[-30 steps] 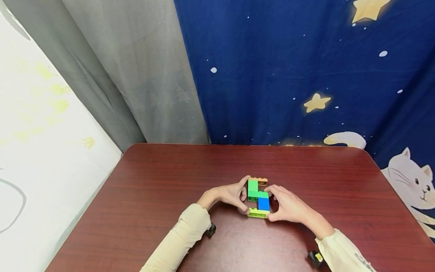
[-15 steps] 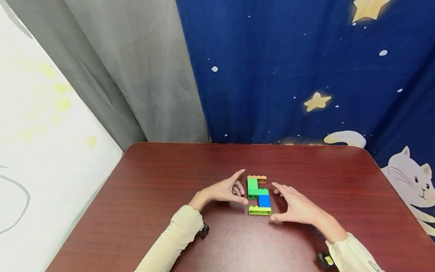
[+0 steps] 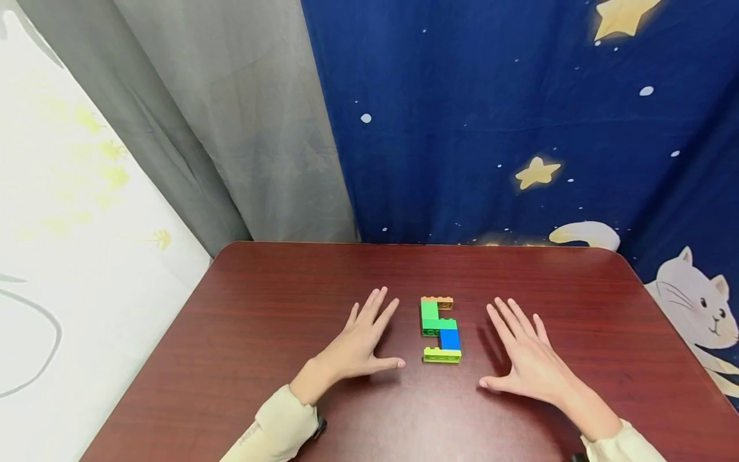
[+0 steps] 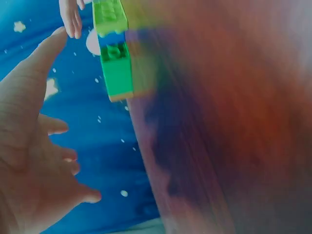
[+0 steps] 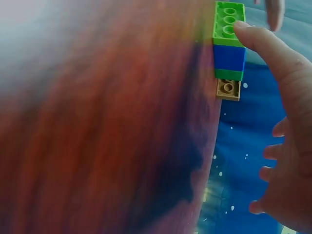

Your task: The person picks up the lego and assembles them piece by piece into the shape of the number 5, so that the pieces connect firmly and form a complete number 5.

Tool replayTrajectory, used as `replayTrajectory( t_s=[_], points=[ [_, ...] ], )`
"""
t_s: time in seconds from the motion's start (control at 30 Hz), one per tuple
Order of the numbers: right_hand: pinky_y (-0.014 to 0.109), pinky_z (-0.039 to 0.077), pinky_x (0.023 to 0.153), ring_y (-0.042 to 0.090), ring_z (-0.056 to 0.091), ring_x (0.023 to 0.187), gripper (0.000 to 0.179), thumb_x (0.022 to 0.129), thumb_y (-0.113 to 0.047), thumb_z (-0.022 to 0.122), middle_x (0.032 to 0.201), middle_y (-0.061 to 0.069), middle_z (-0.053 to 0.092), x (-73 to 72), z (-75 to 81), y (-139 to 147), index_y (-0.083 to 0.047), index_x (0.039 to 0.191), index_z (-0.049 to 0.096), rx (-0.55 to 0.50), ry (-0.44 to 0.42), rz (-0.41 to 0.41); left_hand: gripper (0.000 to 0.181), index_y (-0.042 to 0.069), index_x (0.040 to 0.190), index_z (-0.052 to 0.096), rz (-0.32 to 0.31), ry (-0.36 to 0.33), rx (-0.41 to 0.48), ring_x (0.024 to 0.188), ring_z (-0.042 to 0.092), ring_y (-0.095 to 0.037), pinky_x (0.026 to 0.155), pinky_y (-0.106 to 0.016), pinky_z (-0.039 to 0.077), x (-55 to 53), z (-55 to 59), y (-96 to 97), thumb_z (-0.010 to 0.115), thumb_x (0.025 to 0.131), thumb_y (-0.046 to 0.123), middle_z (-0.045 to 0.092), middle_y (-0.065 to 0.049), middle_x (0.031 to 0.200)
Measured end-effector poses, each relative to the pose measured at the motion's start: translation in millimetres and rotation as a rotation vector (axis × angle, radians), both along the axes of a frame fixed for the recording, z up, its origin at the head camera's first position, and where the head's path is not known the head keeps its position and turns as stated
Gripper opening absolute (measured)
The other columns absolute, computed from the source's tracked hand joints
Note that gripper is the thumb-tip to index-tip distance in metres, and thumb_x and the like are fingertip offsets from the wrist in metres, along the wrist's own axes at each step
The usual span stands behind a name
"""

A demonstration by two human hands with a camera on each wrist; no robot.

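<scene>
Joined toy building bricks stand on the table in an S- or 5-like shape. In the head view an orange brick (image 3: 444, 303) is at the far end, then green bricks (image 3: 430, 311), a blue brick (image 3: 449, 339) and a lime brick (image 3: 442, 356) nearest the person. To the left of the shape, my left hand (image 3: 355, 343) is spread with fingers straight, holding nothing. On the other side my right hand (image 3: 528, 359) is likewise spread, apart from the bricks. The right wrist view shows the hollow underside of the lime brick (image 5: 229, 22).
The reddish-brown wooden table (image 3: 277, 282) has rounded far corners. Behind it hang a grey curtain (image 3: 277, 128) and a blue curtain (image 3: 450, 128) with stars and a cat. A white patterned sheet (image 3: 69, 269) is at the left.
Both hands have let go of the bricks and moved outward, left and right, their fingers spreading straight. The brick shape stays standing on the table.
</scene>
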State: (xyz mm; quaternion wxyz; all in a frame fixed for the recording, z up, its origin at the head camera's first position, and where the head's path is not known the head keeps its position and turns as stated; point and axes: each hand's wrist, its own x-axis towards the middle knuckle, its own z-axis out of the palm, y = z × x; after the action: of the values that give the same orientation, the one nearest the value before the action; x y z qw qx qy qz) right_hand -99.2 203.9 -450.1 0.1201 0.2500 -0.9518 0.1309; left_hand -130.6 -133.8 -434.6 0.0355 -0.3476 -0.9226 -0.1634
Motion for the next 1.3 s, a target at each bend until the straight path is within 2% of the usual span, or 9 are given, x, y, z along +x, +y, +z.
replayTrajectory(
  t_s=[0.1, 0.17, 0.3, 0.4, 0.57, 0.73, 1.03, 1.17, 1.3],
  points=[
    [0.066, 0.014, 0.097, 0.033, 0.010, 0.138, 0.124, 0.056, -0.071, 0.072, 0.153, 0.010, 0.011, 4.0, -2.0, 2.1, -0.011, 0.149, 0.016, 0.022, 0.041, -0.018, 0.093, 0.005, 0.149, 0.015, 0.048, 0.091, -0.044, 0.140, -0.001, -0.028, 0.102, -0.063, 0.015, 11.0, -1.2, 3.2, 0.054, 0.085, 0.059, -0.006, -0.010, 0.154],
    [0.065, 0.011, 0.098, 0.033, 0.009, 0.138, 0.123, 0.056, -0.071, 0.071, 0.154, 0.009, 0.010, 7.0, -3.1, 3.0, -0.012, 0.150, 0.016, 0.036, 0.052, -0.028, 0.088, 0.003, 0.148, 0.015, 0.096, 0.118, -0.078, 0.140, -0.004, -0.028, 0.102, -0.063, 0.014, 16.8, -3.5, 5.0, 0.049, 0.088, 0.058, -0.008, -0.010, 0.154],
    [0.065, 0.011, 0.099, 0.034, 0.009, 0.138, 0.122, 0.058, -0.072, 0.069, 0.154, 0.008, 0.009, 11.4, -5.4, 3.3, -0.012, 0.150, 0.016, 0.056, 0.064, -0.034, 0.090, 0.004, 0.148, 0.013, 0.183, 0.112, -0.127, 0.140, -0.009, -0.024, 0.103, -0.062, 0.011, 23.6, -8.8, 6.8, 0.046, 0.087, 0.062, -0.008, -0.009, 0.154],
    [0.065, 0.009, 0.100, 0.034, 0.009, 0.138, 0.122, 0.058, -0.072, 0.069, 0.154, 0.008, 0.008, 12.6, -6.5, 3.0, -0.012, 0.150, 0.016, 0.062, 0.074, -0.037, 0.099, 0.006, 0.149, 0.011, 0.206, 0.099, -0.139, 0.139, -0.010, -0.023, 0.103, -0.062, 0.009, 24.7, -12.2, 7.3, 0.049, 0.082, 0.068, -0.009, -0.008, 0.154],
    [0.063, 0.006, 0.102, 0.034, 0.008, 0.138, 0.122, 0.056, -0.074, 0.067, 0.155, 0.009, 0.007, 11.8, -7.0, 1.4, -0.013, 0.150, 0.017, 0.075, 0.119, -0.050, 0.113, 0.011, 0.150, 0.004, 0.203, 0.106, -0.166, 0.139, -0.012, -0.024, 0.103, -0.063, 0.007, 22.3, -15.5, 9.9, 0.050, 0.072, 0.078, -0.015, -0.006, 0.153],
    [0.064, 0.008, 0.100, 0.035, 0.007, 0.138, 0.121, 0.055, -0.077, 0.064, 0.154, 0.010, 0.008, 10.4, -5.8, -0.6, -0.010, 0.148, 0.023, 0.102, 0.157, -0.057, 0.119, 0.012, 0.150, 0.000, 0.183, 0.088, -0.208, 0.139, -0.015, -0.023, 0.104, -0.062, 0.005, 18.2, -16.1, 16.0, 0.047, 0.067, 0.083, -0.017, -0.006, 0.153],
    [0.065, 0.010, 0.097, 0.035, 0.007, 0.138, 0.120, 0.056, -0.076, 0.064, 0.153, 0.013, 0.012, 8.4, -8.6, -1.2, -0.007, 0.146, 0.027, 0.133, 0.158, -0.066, 0.119, 0.008, 0.150, 0.007, 0.169, 0.039, -0.254, 0.140, -0.006, -0.026, 0.103, -0.062, 0.007, 14.5, -15.8, 24.5, 0.044, 0.067, 0.085, -0.009, -0.009, 0.154],
    [0.066, 0.011, 0.097, 0.036, 0.009, 0.138, 0.119, 0.057, -0.076, 0.064, 0.152, 0.014, 0.015, 8.8, -9.8, 0.3, -0.006, 0.145, 0.028, 0.127, 0.153, -0.069, 0.117, 0.006, 0.149, 0.010, 0.166, 0.013, -0.234, 0.140, 0.002, -0.030, 0.102, -0.063, 0.008, 14.6, -16.2, 24.1, 0.048, 0.069, 0.082, -0.004, -0.011, 0.154],
    [0.066, 0.013, 0.096, 0.036, 0.011, 0.137, 0.119, 0.057, -0.076, 0.064, 0.152, 0.014, 0.016, 9.8, -9.8, 2.8, -0.006, 0.146, 0.025, 0.121, 0.137, -0.080, 0.115, 0.005, 0.149, 0.011, 0.166, -0.015, -0.210, 0.140, 0.004, -0.031, 0.102, -0.064, 0.009, 15.0, -16.2, 22.4, 0.051, 0.071, 0.079, 0.001, -0.014, 0.154]
  ],
)
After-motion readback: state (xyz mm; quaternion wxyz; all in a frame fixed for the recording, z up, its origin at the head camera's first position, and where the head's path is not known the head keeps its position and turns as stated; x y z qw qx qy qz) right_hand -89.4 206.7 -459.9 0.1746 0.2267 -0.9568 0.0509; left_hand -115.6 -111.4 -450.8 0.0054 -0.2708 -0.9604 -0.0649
